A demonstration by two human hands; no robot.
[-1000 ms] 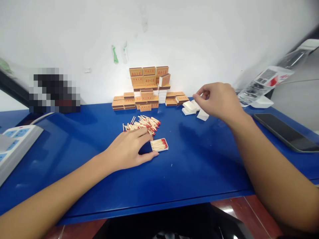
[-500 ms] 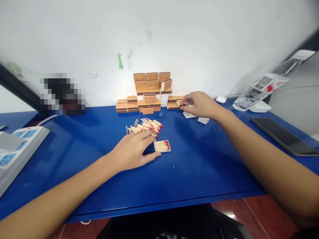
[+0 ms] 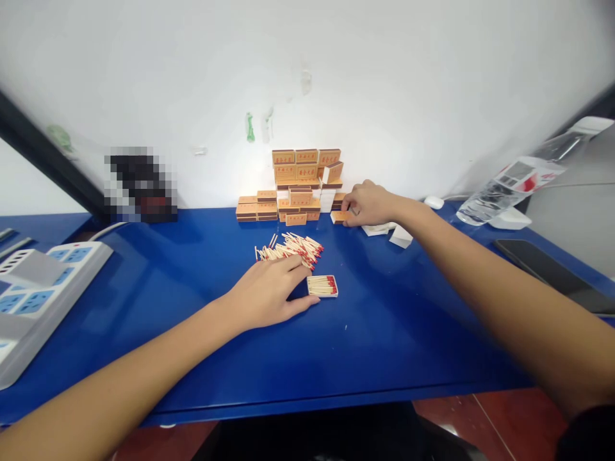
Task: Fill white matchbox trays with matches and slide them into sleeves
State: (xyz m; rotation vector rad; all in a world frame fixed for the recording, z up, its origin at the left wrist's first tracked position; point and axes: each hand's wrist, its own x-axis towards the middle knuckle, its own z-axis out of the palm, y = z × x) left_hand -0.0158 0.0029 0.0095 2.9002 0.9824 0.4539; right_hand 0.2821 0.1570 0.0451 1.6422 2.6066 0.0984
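Note:
My left hand point(image 3: 269, 294) rests on the blue table point(image 3: 192, 358) with its fingers spread, thumb and forefinger beside a white tray of red-tipped matches point(image 3: 322, 285). Behind it lies a loose heap of matches point(image 3: 291, 248). My right hand point(image 3: 369, 203) reaches to the back of the table with its fingers closed on an orange matchbox sleeve point(image 3: 340, 217) at the edge of the stacked orange matchboxes point(image 3: 300, 186). Several empty white trays point(image 3: 391, 232) lie just right of that hand.
A grey power strip with blue sockets point(image 3: 33, 294) sits at the left edge. A black phone point(image 3: 557, 272) lies at the right. A plastic water bottle point(image 3: 504, 186) and a white mouse point(image 3: 434, 202) lie by the wall at the back right.
My right hand has moved left from the white trays to the matchbox stack and closed on an orange sleeve. My left hand has stayed beside the filled tray.

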